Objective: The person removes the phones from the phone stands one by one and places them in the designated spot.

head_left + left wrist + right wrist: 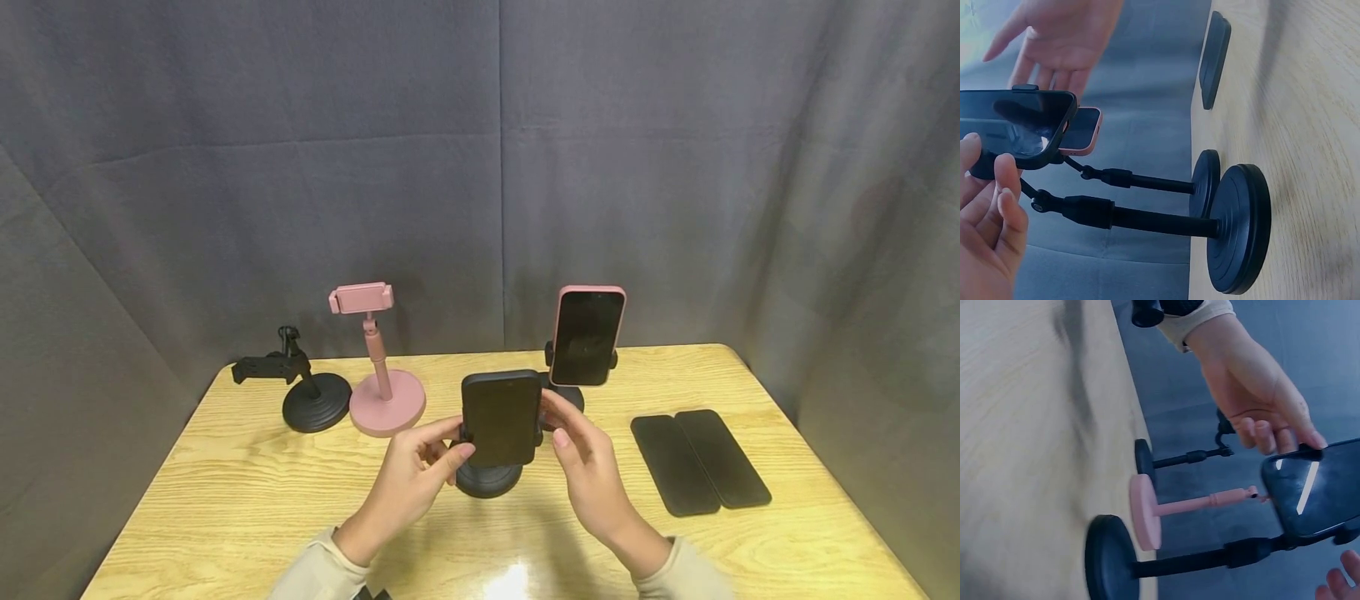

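A black smartphone [501, 421] sits upright in the clamp of a black phone stand [1166, 222] near the middle of the table. My left hand [412, 471] pinches the phone's left edge at the clamp, thumb in front and fingers behind. On the other side my right hand [596, 479] hovers beside the phone's right edge, its fingers loosely bent and apart from the thumb, gripping nothing. Just behind stands a second black stand [572, 398] bearing a pink-edged phone [588, 337]. The clamp's back is hidden in the head view.
At the back left stand a pink phone stand [386, 408] and a black one [317, 402], both with unloaded clamps. Two flat black phone-like slabs [675, 471] lie side by side at the right. Grey curtains [300, 208] enclose the wooden table [225, 500].
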### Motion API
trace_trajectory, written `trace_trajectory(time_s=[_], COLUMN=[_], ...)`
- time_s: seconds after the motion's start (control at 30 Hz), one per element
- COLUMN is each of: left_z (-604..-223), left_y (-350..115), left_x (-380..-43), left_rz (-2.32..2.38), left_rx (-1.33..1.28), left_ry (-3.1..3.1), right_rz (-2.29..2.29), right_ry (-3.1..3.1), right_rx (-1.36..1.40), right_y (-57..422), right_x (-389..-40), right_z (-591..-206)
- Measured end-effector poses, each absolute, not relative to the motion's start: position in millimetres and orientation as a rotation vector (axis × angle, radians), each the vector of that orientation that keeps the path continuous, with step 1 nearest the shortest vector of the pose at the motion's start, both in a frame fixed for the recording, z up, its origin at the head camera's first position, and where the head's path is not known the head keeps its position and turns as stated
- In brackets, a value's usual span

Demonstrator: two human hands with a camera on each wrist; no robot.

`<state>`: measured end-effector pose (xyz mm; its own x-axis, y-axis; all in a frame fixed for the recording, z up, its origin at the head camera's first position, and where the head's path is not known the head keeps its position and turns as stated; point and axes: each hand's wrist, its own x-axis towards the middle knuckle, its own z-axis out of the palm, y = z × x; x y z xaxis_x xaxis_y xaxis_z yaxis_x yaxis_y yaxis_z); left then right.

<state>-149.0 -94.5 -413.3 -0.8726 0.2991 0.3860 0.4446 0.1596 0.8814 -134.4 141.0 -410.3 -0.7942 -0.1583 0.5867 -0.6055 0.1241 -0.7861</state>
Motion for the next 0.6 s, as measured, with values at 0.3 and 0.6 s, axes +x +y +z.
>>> trace_trajectory(time_s=[0.3,0.6], left_z=[-413,-412], left_y=[-94,-94], left_x=[-149,-149], left_rz=[-1.804,-1.789], left_rx=[-0.746,-0.762], left_ry=[-2.299,-2.294], right_rz=[1.497,1.267], right_ry=[-2.119,-2.082], right_rx=[0.717,0.758], right_y=[140,127], right_x=[-127,-122], right_z=[-385,-358])
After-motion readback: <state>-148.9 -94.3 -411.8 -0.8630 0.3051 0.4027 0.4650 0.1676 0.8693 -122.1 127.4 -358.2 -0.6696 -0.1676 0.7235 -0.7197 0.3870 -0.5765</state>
